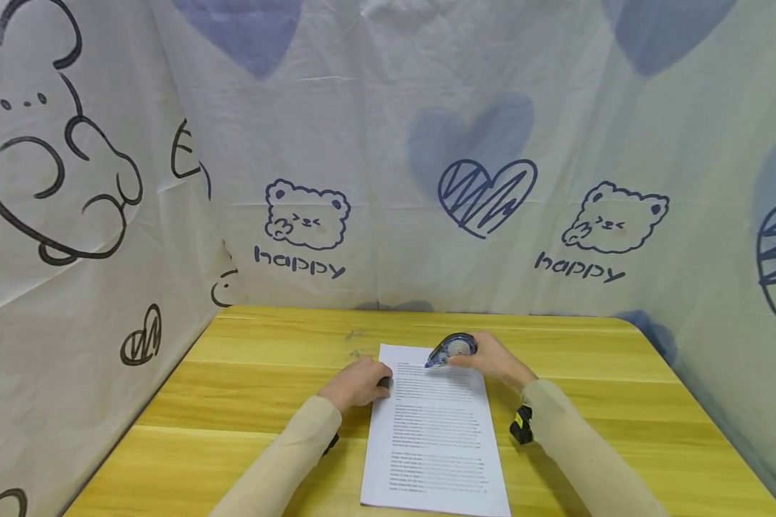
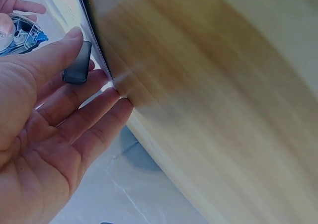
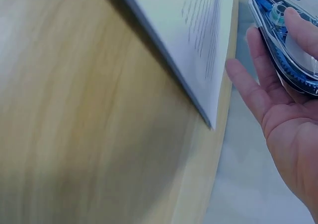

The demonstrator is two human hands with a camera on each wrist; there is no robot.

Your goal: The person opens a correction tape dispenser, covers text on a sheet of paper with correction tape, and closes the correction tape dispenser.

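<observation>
A correction tape dispenser (image 1: 454,348) with a clear shell and blue parts is gripped in my right hand (image 1: 493,357). Its tip points down and left, over the upper lines of a printed sheet (image 1: 440,452); whether it touches the paper I cannot tell. My left hand (image 1: 354,383) is at the sheet's left edge, pinching a small dark grey cap-like piece (image 2: 78,65) between thumb and fingers. In the left wrist view, its other fingers reach to the paper's edge. The right wrist view shows the dispenser (image 3: 283,40) between thumb and fingers, above the sheet.
The sheet appears to top a thin stack lying on a yellow wood-grain table (image 1: 265,402). Behind and beside the table hang white cloths (image 1: 388,273) printed with hearts and cartoon bears. A dark device (image 1: 521,425) is strapped on the right wrist.
</observation>
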